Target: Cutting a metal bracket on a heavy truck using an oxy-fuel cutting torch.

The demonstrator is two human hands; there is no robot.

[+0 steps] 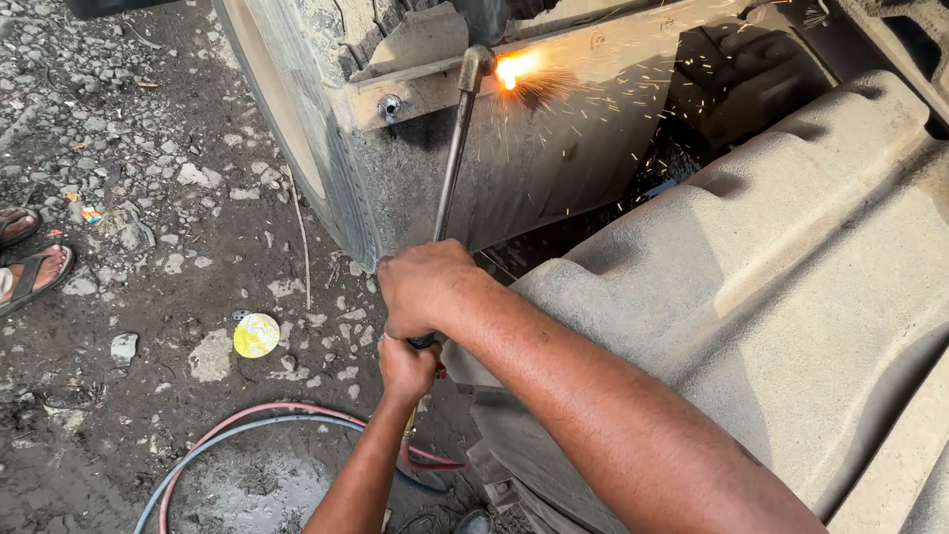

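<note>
A long metal cutting torch [450,168] reaches up to a rusty metal bracket [425,94]. Its bent tip burns with a bright orange flame [511,69], and sparks spray down to the right. My right hand [423,287] is closed around the torch tube, with my forearm coming in from the lower right. Just below it, my left hand [405,366] grips the torch handle. Much of the handle is hidden by both hands.
A large dusty tyre [297,119] stands left of the bracket. A big grey moulded cover [771,267] fills the right. Red and blue hoses [227,435] loop over the stony, oily ground. A yellow disc [256,334] lies nearby. Another person's sandalled feet [30,267] are at the left edge.
</note>
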